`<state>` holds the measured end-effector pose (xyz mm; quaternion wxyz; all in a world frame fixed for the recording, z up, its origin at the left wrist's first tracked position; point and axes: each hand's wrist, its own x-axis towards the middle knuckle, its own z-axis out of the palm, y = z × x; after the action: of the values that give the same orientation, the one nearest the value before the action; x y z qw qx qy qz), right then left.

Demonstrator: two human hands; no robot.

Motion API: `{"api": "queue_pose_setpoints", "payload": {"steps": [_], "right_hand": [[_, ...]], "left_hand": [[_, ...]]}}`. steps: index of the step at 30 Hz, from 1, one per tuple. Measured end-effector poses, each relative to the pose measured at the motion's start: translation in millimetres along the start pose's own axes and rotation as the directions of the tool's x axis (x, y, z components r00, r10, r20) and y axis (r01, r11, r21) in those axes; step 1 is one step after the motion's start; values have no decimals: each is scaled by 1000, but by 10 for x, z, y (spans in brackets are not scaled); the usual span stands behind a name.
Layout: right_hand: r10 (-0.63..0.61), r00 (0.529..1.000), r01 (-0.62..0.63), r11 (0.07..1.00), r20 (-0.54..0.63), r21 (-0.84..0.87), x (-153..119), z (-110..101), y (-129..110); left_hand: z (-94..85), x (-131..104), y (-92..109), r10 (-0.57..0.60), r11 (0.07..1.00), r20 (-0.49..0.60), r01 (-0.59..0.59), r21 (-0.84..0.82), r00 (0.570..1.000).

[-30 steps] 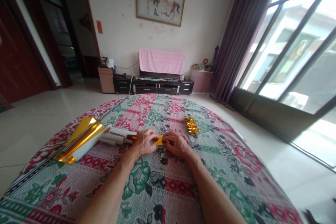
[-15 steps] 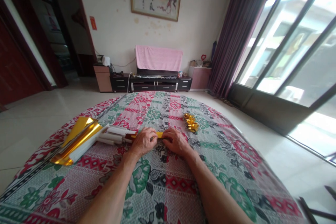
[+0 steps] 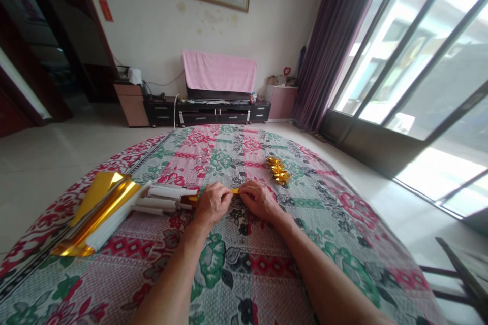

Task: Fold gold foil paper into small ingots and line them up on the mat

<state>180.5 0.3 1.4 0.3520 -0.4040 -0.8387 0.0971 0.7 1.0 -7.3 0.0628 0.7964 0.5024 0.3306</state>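
Between my two hands runs a narrow gold foil paper strip (image 3: 236, 191), lying low over the flowered tablecloth (image 3: 244, 254). My left hand (image 3: 213, 203) pinches one part of it with thumb and fingers. My right hand (image 3: 258, 200) pinches it a short way to the right. Most of the strip is hidden under the fingers. Left of my left hand lie white paper rolls (image 3: 163, 199), with a gold-brown piece at their right end. Beyond my right hand sits a small row of folded gold foil pieces (image 3: 278, 170).
On the left of the table lies a stack of gold foil sheets (image 3: 102, 208), partly curled. Past the table stands a low black TV cabinet (image 3: 213, 112) with a pink cloth (image 3: 219, 71) draped above it. A dark frame (image 3: 457, 274) is at lower right.
The view has tilted down and turned slightly right. Both hands still pinch the gold strip, and less of it shows between them.
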Motion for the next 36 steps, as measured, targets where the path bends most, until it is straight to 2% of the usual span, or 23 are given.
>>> {"api": "queue_pose_setpoints", "payload": {"steps": [7, 13, 19, 26, 36], "right_hand": [[75, 997, -75, 997, -6, -24, 3, -26, -24], [155, 985, -157, 988, -76, -15, 15, 45, 16], [215, 971, -224, 971, -101, -87, 59, 90, 30], [277, 956, -292, 934, -99, -204, 72, 51, -70], [267, 962, -271, 926, -49, -263, 59, 36, -76]], "left_hand": [[5, 35, 54, -71, 997, -13, 71, 44, 997], [21, 59, 91, -119, 992, -19, 120, 37, 993], [15, 56, 112, -93, 992, -10, 94, 89, 996], [18, 39, 124, -55, 984, 25, 50, 173, 998], [-1, 41, 152, -84, 979, 37, 75, 189, 996]]}}
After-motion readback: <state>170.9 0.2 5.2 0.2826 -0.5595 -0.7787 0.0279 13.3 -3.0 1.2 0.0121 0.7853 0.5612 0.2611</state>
